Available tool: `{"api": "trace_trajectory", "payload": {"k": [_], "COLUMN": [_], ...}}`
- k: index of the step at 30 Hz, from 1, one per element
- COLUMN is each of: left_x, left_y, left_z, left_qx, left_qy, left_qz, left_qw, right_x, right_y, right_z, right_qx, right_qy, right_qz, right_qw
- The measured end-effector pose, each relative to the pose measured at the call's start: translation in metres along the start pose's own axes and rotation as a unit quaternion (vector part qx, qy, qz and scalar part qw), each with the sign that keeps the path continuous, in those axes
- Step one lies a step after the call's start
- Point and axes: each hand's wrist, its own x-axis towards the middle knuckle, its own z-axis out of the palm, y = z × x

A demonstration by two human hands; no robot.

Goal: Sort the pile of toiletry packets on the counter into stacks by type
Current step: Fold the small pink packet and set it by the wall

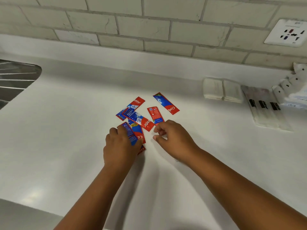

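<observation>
Several red and blue toothpaste packets lie scattered in the middle of the white counter (66, 130). My left hand (120, 146) grips a small bunch of these packets (131, 135) at the near side of the pile. My right hand (172, 138) pinches the near end of a red packet (155, 115) lying back side up. One packet (166, 103) lies apart at the far right, and overlapping packets (137, 118) fill the centre. A further packet (131, 106) points toward the wall.
Two stacks of white packets (221, 90) sit at the right near the wall. Clear wrapped items with black labels (265, 108) lie beside them, with white items (292, 80) behind. A metal sink (15, 80) is at the left. A wall socket (289, 32) is on the tiles.
</observation>
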Motion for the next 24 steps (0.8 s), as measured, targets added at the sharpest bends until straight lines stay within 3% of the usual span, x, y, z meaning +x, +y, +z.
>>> {"api": "trace_trajectory", "payload": {"k": [11, 19, 24], "left_x": [-0.004, 0.009, 0.009], "left_y": [-0.035, -0.068, -0.069], "left_z": [-0.004, -0.018, -0.018], "left_qx": [-0.117, -0.1, -0.075], "left_qy": [0.032, 0.073, 0.075], "left_qz": [0.022, -0.005, 0.001], "left_qw": [0.992, 0.992, 0.994], "right_x": [0.047, 0.065, 0.072], "right_y": [-0.036, -0.056, -0.061], "right_z": [0.043, 0.055, 0.056], "right_qx": [-0.074, -0.174, -0.178], "right_qy": [-0.045, -0.099, -0.126], "right_qz": [-0.061, -0.094, -0.079], "right_qw": [0.994, 0.975, 0.973]}}
